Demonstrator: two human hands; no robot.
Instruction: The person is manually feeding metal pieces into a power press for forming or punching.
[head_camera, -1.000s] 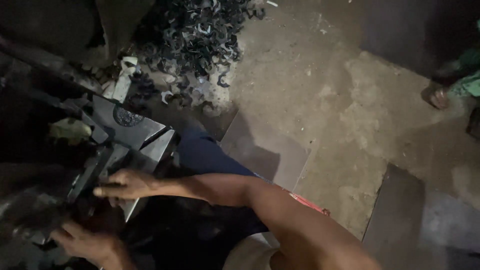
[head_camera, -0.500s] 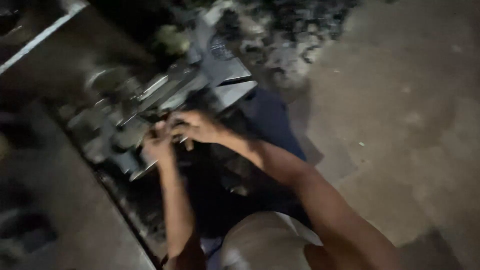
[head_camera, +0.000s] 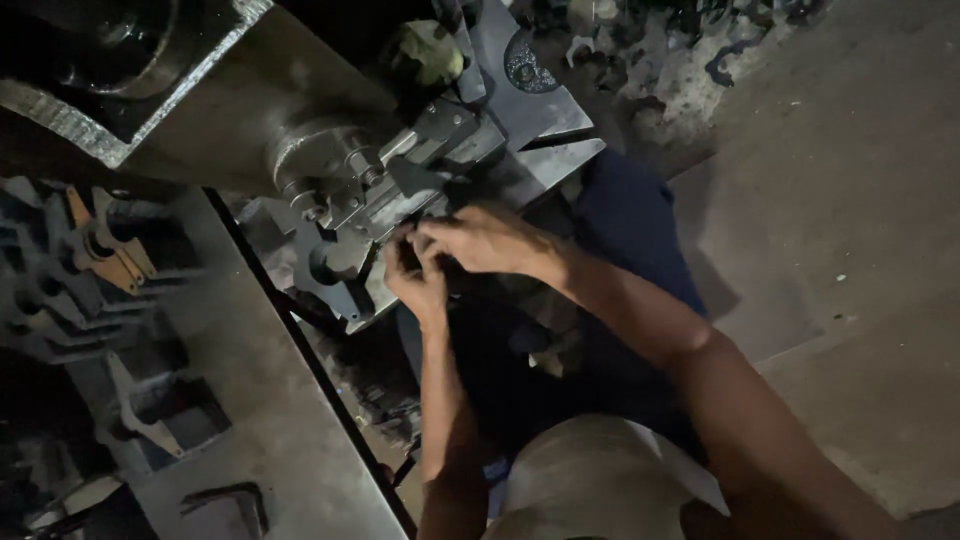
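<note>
Head view, left hand (head_camera: 418, 282), right hand (head_camera: 482, 240), fingertips hidden against machine (head_camera: 400, 185)

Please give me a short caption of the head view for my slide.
Both hands, left hand and right hand, meet at a grey metal machine fixture, beside a steel bench.

My left hand (head_camera: 418, 282) and right hand (head_camera: 483, 240) meet at the front edge of the grey metal press fixture (head_camera: 400, 190), centre frame, fingers pinched on something small I can't make out. The fixture's blocky, bolted, angled up-right, steel worn and dull.
</note>
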